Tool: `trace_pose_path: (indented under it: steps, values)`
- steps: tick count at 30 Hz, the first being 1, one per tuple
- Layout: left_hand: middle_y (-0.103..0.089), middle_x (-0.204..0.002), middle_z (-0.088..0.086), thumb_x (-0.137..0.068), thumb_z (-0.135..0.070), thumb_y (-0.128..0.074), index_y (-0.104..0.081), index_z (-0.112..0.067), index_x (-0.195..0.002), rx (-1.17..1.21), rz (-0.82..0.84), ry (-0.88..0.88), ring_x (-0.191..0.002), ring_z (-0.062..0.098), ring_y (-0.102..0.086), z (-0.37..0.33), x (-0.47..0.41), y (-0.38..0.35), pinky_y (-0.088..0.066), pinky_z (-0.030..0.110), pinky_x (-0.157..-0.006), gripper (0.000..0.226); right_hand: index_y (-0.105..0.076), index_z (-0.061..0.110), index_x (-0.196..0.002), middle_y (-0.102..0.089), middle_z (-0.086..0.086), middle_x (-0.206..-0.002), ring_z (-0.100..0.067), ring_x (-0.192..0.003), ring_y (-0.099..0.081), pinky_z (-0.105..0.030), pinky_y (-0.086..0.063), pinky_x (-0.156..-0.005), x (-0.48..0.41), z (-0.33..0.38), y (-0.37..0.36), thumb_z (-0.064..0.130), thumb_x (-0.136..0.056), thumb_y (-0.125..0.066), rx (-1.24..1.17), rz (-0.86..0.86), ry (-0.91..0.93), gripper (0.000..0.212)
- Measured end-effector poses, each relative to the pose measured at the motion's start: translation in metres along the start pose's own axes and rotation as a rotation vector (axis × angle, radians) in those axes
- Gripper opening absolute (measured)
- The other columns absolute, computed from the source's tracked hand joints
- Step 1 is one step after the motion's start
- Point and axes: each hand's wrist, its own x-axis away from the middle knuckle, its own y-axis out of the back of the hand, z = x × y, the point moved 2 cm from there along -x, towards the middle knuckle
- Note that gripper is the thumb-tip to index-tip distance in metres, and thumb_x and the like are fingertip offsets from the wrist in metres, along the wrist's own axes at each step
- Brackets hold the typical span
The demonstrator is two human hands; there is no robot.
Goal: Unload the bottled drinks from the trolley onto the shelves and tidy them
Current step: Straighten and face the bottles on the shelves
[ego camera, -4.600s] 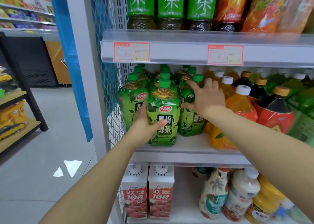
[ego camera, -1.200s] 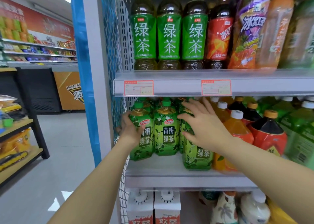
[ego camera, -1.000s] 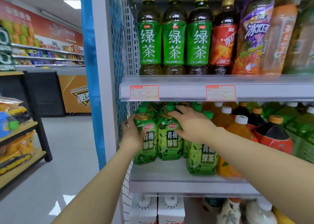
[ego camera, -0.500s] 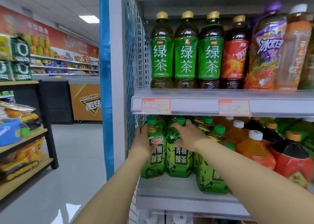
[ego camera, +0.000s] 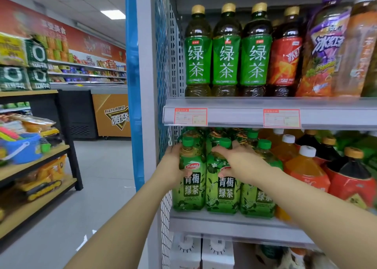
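Three green plum-tea bottles stand in a front row on the middle shelf (ego camera: 224, 226), with more of the same behind them. My left hand (ego camera: 173, 166) grips the left side of the leftmost bottle (ego camera: 191, 189) near its shoulder. My right hand (ego camera: 240, 162) lies over the upper part of the middle bottle (ego camera: 222, 193), fingers curled around its neck area and thumb on the label. The third bottle (ego camera: 257, 203) is partly hidden behind my right forearm.
Orange, red and dark bottles (ego camera: 306, 166) fill the shelf to the right. Tall green-tea bottles (ego camera: 226, 50) stand on the shelf above, white cartons (ego camera: 204, 252) below. A blue-edged mesh side panel (ego camera: 163, 64) bounds the shelf on the left. Across the aisle stands a wooden rack (ego camera: 36, 166).
My right hand left the third bottle and moved left onto the middle bottle. The left hand stayed on the leftmost bottle. The view tilted upward.
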Motion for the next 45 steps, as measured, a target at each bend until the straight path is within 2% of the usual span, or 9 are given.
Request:
trace_pose_path:
  steps: [6, 11, 15, 19, 24, 31, 36, 40, 45]
  values:
    - [-0.042, -0.137, 0.009, -0.080, -0.009, -0.071, -0.029, -0.014, -0.142, 0.009, 0.074, 0.019, -0.118, 0.021, -0.048, 0.001, 0.000, 0.007, -0.041, 0.026, -0.098, 0.074, -0.011, 0.040, -0.147, -0.030, -0.023, -0.144, -0.037, -0.127, -0.041, -0.042, -0.035, -0.106, 0.005, -0.005, -0.008, 0.045, -0.089, -0.054, -0.013, -0.051, 0.035, 0.072]
    - [-0.054, -0.125, 0.000, -0.084, -0.015, -0.069, -0.034, -0.015, -0.140, 0.039, 0.125, 0.025, -0.100, 0.012, -0.052, -0.006, 0.001, 0.014, -0.041, 0.014, -0.080, 0.066, 0.013, 0.041, -0.144, -0.036, -0.019, -0.143, -0.032, -0.119, -0.050, -0.040, -0.043, -0.099, 0.010, -0.010, -0.021, 0.052, -0.090, -0.046, 0.019, -0.191, 0.073, 0.081]
    - [-0.057, -0.113, -0.006, -0.084, -0.018, -0.069, -0.036, -0.019, -0.136, 0.106, 0.140, 0.015, -0.096, 0.009, -0.055, -0.012, 0.004, 0.013, -0.038, 0.001, -0.066, 0.061, 0.009, 0.039, -0.146, -0.060, -0.005, -0.122, -0.013, -0.065, -0.062, -0.036, -0.058, -0.071, 0.021, -0.017, -0.007, 0.043, -0.091, -0.052, -0.381, -0.268, 0.057, 0.082]
    - [-0.038, -0.144, 0.007, -0.083, -0.030, -0.068, -0.021, -0.024, -0.147, 0.142, -0.214, -0.001, -0.132, 0.025, -0.036, -0.014, 0.000, -0.002, -0.033, 0.035, -0.106, 0.079, -0.035, 0.021, -0.142, -0.049, -0.003, -0.140, -0.019, -0.124, -0.049, -0.029, -0.033, -0.107, 0.010, -0.037, 0.006, 0.026, -0.096, -0.047, -0.374, -0.406, 0.050, 0.048]
    - [-0.048, -0.134, 0.009, -0.084, -0.035, -0.065, -0.023, -0.031, -0.146, 0.145, -0.391, -0.080, -0.122, 0.023, -0.042, -0.012, 0.003, -0.032, -0.039, 0.035, -0.096, 0.075, -0.040, 0.029, -0.138, -0.059, -0.001, -0.115, -0.015, -0.108, -0.057, -0.032, -0.045, -0.098, -0.007, -0.033, 0.009, 0.031, -0.091, -0.057, -0.500, -0.149, 0.058, 0.051]
    - [-0.052, -0.124, -0.005, -0.078, -0.032, -0.069, -0.025, -0.039, -0.142, 0.283, -0.376, -0.099, -0.106, 0.006, -0.045, 0.004, -0.003, -0.030, -0.034, 0.021, -0.086, 0.078, -0.046, 0.028, -0.132, -0.057, 0.009, -0.093, -0.015, -0.095, -0.060, -0.032, -0.049, -0.090, -0.013, -0.028, -0.002, 0.033, -0.089, -0.058, -0.442, -0.335, 0.027, 0.045]
    - [-0.049, -0.127, 0.000, -0.079, -0.036, -0.067, -0.024, -0.040, -0.143, 0.260, -0.387, -0.105, -0.116, 0.014, -0.047, 0.007, -0.003, -0.034, -0.036, 0.024, -0.090, 0.077, -0.042, 0.029, -0.137, -0.065, 0.004, -0.102, -0.015, -0.095, -0.062, -0.031, -0.051, -0.089, -0.010, -0.030, -0.004, 0.032, -0.091, -0.055, -0.407, -0.373, 0.093, 0.047]
    - [-0.048, -0.128, 0.007, -0.081, -0.037, -0.065, -0.022, -0.035, -0.146, 0.173, -0.444, -0.127, -0.118, 0.020, -0.046, 0.005, 0.001, -0.038, -0.037, 0.026, -0.084, 0.078, -0.045, 0.027, -0.136, -0.059, 0.011, -0.109, 0.000, -0.081, -0.057, -0.015, -0.043, -0.076, -0.011, -0.036, 0.014, 0.029, -0.096, -0.045, -0.296, -0.341, 0.159, 0.040]
    - [-0.048, -0.132, 0.005, -0.083, -0.037, -0.064, -0.022, -0.032, -0.147, 0.146, -0.497, -0.182, -0.125, 0.019, -0.041, 0.009, 0.002, -0.043, -0.033, 0.025, -0.089, 0.077, -0.047, 0.019, -0.135, -0.049, -0.003, -0.139, -0.023, -0.125, -0.047, -0.029, -0.035, -0.104, -0.057, -0.055, 0.023, 0.021, -0.098, -0.042, -0.033, -0.252, 0.197, 0.038]
